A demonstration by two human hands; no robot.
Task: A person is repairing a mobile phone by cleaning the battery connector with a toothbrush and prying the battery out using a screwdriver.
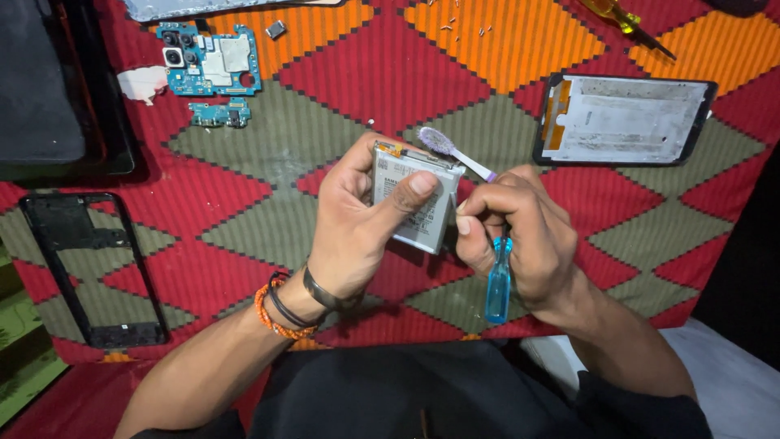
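Note:
My left hand (357, 228) holds a flat silver phone battery (410, 211) upright, thumb pressed across its face. My right hand (520, 236) sits right beside the battery, gripping a small screwdriver with a clear blue handle (498, 280) that hangs below the fist; its tip touches the battery's right edge. A toothbrush (451, 150) with worn bristles sticks out from behind the right fingers, its head above the battery.
A red, orange and grey patterned cloth (260, 146) covers the surface. On it lie a blue circuit board with cameras (210, 61), a smaller board (219, 114), a black phone frame (89, 268), a phone screen shell (621, 120) and a yellow-handled screwdriver (621, 20).

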